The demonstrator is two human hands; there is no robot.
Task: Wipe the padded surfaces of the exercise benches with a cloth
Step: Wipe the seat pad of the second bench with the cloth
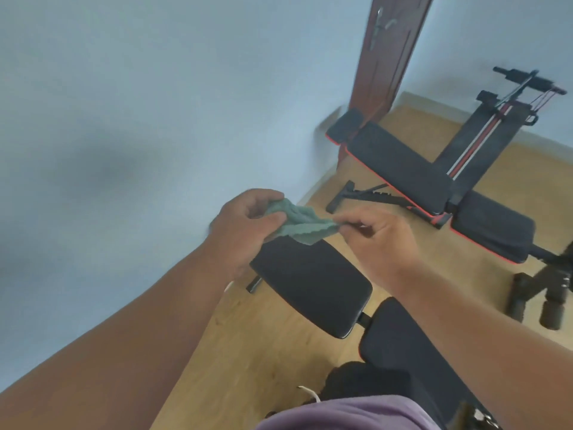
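Observation:
A crumpled green cloth [299,225] hangs in the air between both hands, above the near bench. My left hand [248,225] grips its bunched left end with curled fingers. My right hand [381,234] pinches its right corner between thumb and fingertip. Below them lies the near bench's black padded seat [313,287], with its black back pad [412,355] toward me. A second bench with red-edged black pads [403,169] stands farther off, its seat pad [493,231] to the right.
A pale blue wall fills the left side. A brown door [390,54] stands at the back, behind the far bench. Black foam leg rollers [539,299] sit on the wooden floor [248,346] at the right. A resistance-band bar [527,82] rises behind the far bench.

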